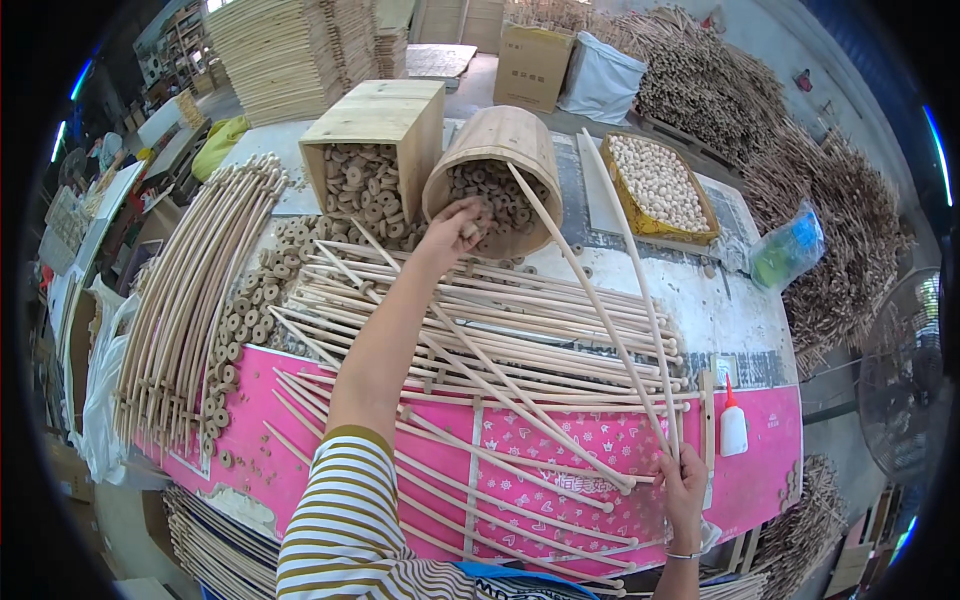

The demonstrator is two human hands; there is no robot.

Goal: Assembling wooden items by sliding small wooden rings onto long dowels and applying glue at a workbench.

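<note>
My left hand (456, 230) reaches into the mouth of a tipped wooden bucket (500, 130), its fingers closed together. What they pinch, if anything, is too small to make out. Small brown wooden rings (505, 195) fill the bucket behind the fingers. Near the front right of the table, my right hand (684, 490) grips the lower ends of two long pale wooden sticks (610, 330). These slant up and away, one toward the bucket, the other beside the yellow box. Many more sticks (470, 320) lie across the table under my left forearm.
A tilted wooden box (425, 140) of rings stands left of the bucket. Loose rings (262, 290) spread beside a stick bundle (190, 310). A yellow box (712, 225) holds pale beads. A white glue bottle (733, 428) stands at right; a plastic bag (788, 250) hangs near the edge.
</note>
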